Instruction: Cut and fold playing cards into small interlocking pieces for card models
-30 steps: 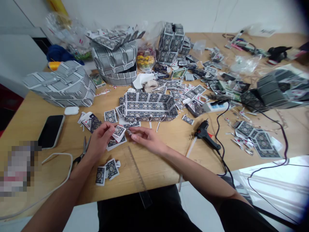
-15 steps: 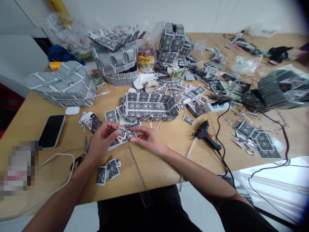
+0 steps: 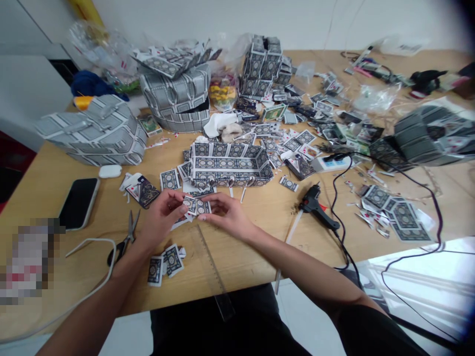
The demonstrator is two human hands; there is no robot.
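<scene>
Between my hands is a small patterned playing card piece (image 3: 196,205), dark blue and white, with a line across its middle; whether it is one folded card or two pieces I cannot tell. My left hand (image 3: 166,213) pinches its left end. The right end is between the thumb and fingers of my right hand (image 3: 227,215). Just beyond stands an open rectangular box made of playing cards (image 3: 230,165). Below my left hand, several cut cards (image 3: 172,259) lie on the table. A clear ruler (image 3: 213,267) lies nearer my body.
Scissors (image 3: 128,237) and a phone (image 3: 79,202) lie at left. A black glue gun (image 3: 315,205) with a trailing cable rests at right, near a power strip (image 3: 332,164). Woven card baskets (image 3: 96,131) and loose cards fill the back of the wooden table (image 3: 256,257).
The two parts of the card piece, tilted apart half a second ago, now lie level in one line. My hands have shifted only slightly.
</scene>
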